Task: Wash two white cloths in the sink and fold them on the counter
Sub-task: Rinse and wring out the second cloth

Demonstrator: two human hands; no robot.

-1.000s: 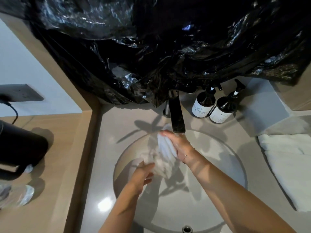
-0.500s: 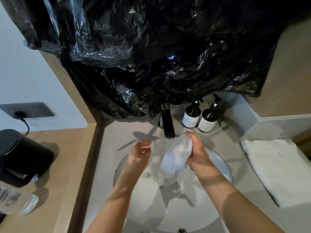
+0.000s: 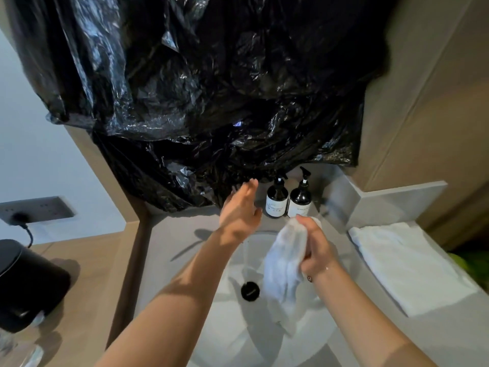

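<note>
My right hand [image 3: 315, 247] grips a wet white cloth [image 3: 285, 271] near its top, and the cloth hangs bunched over the right half of the round white sink [image 3: 238, 337]. My left hand [image 3: 240, 210] is held flat with fingers apart at the back of the basin, where it covers the tap; I cannot tell whether it touches the tap. A second white cloth [image 3: 404, 263] lies folded on the grey counter to the right of the sink.
Two dark pump bottles [image 3: 289, 200] stand behind the sink. Crumpled black plastic sheeting [image 3: 198, 102] hangs over the wall above. The black drain plug [image 3: 250, 291] sits in the basin. A black kettle [image 3: 23, 284] and a wall socket [image 3: 37, 209] are on the left.
My left hand let go of the cloth and rose to the back of the sink at the tap. My right hand carried the cloth to the right. The view tilted upward.
</note>
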